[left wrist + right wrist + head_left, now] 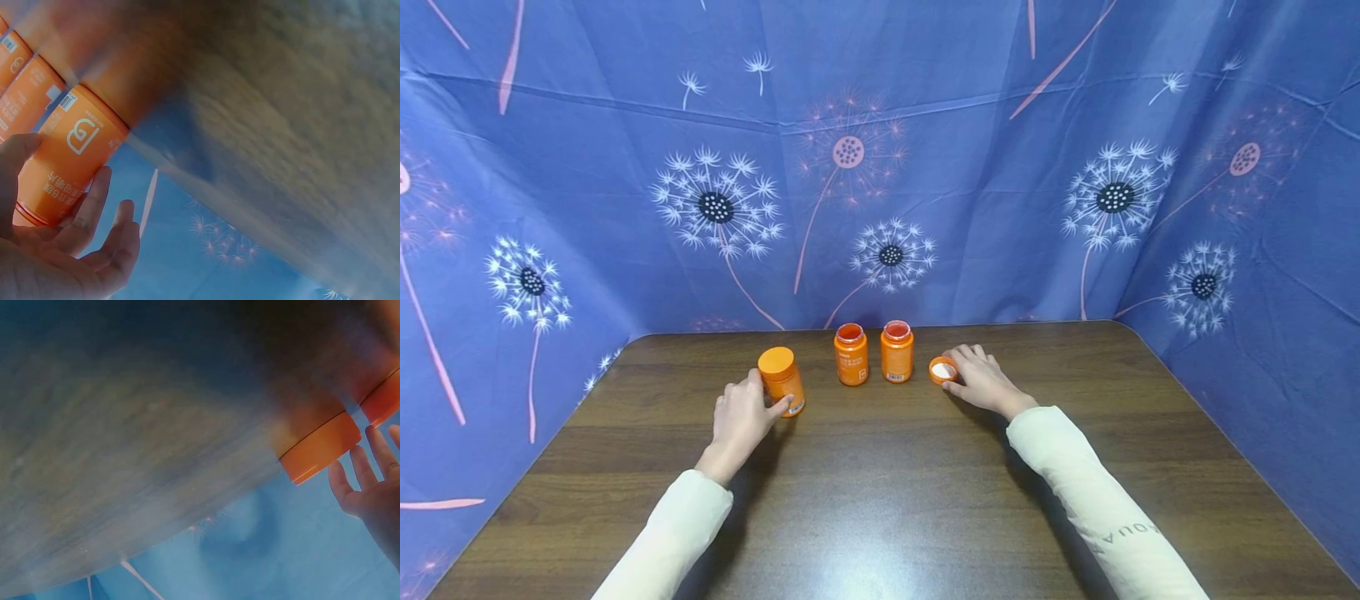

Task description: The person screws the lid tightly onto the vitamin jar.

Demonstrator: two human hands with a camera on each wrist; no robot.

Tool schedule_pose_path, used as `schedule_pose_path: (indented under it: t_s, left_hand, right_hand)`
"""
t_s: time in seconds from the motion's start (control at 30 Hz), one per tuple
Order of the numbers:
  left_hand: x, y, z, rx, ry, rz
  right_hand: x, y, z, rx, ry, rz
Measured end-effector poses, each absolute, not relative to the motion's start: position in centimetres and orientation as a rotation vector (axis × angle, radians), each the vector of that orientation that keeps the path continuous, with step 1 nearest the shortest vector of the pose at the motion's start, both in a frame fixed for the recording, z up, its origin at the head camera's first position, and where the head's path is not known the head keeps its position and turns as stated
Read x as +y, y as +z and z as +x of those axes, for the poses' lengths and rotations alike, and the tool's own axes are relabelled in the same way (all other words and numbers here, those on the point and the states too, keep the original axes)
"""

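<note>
My left hand [741,418] holds an orange pill bottle [782,385] with its orange cap [777,361] on, at the table's left. In the left wrist view thumb and fingers lie around its printed side. Two uncapped orange bottles, one on the left [852,357] and one on the right [897,354], stand upright beside it. My right hand [983,379] rests by an upturned orange cap [943,371] with a white inside, thumb at its near edge. The right wrist view shows two orange caps, one nearer [322,449] and one at the edge [382,400], by extended fingers.
The brown wooden table [865,475] ends just behind the bottles. A blue curtain [970,208] with dandelion prints hangs along its back and sides. Pale sleeves cover both forearms.
</note>
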State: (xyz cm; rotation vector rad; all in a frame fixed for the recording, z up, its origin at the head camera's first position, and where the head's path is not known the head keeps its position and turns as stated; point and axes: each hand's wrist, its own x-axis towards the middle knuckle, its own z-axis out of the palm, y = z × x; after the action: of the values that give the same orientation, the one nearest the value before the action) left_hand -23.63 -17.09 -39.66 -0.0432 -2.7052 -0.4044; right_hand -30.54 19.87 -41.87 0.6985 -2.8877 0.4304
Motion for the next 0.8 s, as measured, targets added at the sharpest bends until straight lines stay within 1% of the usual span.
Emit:
schedule_pose_path:
  t_s: [0.53, 0.8]
  left_hand:
    - [-17.52, -39.49, -23.84, -2.753, -0.434, 0.053]
    - [-17.47, -39.47, -23.89, -2.705, -0.475, 0.013]
  right_hand:
    - [19.33, -41.66, -30.42, -2.906, 0.390, 0.674]
    - [19.34, -41.64, -30.40, -2.935, 0.367, 0.641]
